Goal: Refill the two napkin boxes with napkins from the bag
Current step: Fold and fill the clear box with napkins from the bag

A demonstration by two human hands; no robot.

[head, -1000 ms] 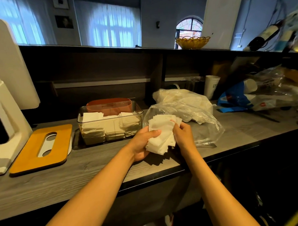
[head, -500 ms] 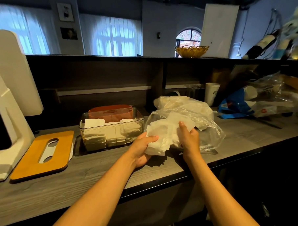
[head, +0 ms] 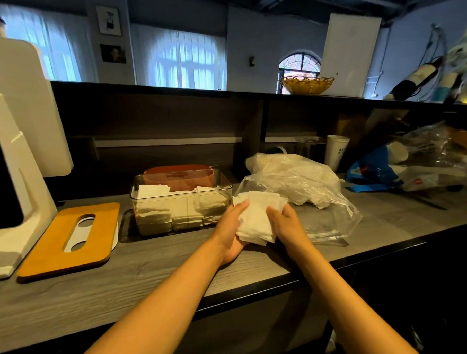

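**Count on the counter**

Two hands: left hand (head: 229, 230), right hand (head: 286, 222). One clear napkin box (head: 181, 203), one orange box (head: 178, 175) at its 12 o'clock. One wooden lid (head: 66, 240). One paper cup (head: 336, 151). One yellow basket (head: 307, 85).

A grey wood-grain counter (head: 103, 292) with a dark front edge carries everything. At its left end stands a white machine (head: 15, 159), and just beside it lies an orange wooden lid (head: 69, 240) with an oval slot. Right of the lid a clear napkin box (head: 181, 203), partly filled with white napkins, sits on a dark tray (head: 126, 229); an orange box (head: 178, 174) stands behind it. Further right lies a clear plastic bag (head: 316, 197), then a white paper cup (head: 337, 151) and a blue package (head: 374, 173) among crumpled plastic wrap (head: 434, 152).
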